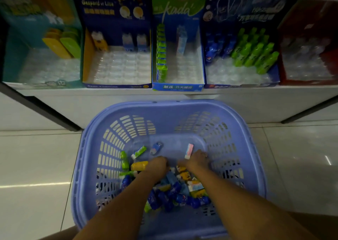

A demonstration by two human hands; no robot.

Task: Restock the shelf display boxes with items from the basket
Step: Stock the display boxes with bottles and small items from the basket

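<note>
Both forearms reach forward and down; left grip [158, 164] and right grip [196, 159] close together, backs up, fingers tucked under, unseen

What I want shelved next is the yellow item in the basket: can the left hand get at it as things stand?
Probably yes. The yellow item lies uncovered in the basket, right beside the left hand, with nothing between them. Whether that hand already holds something is unclear.

head view | faces forward-down | basket [182, 106] close below | shelf [109, 92] beyond
</note>
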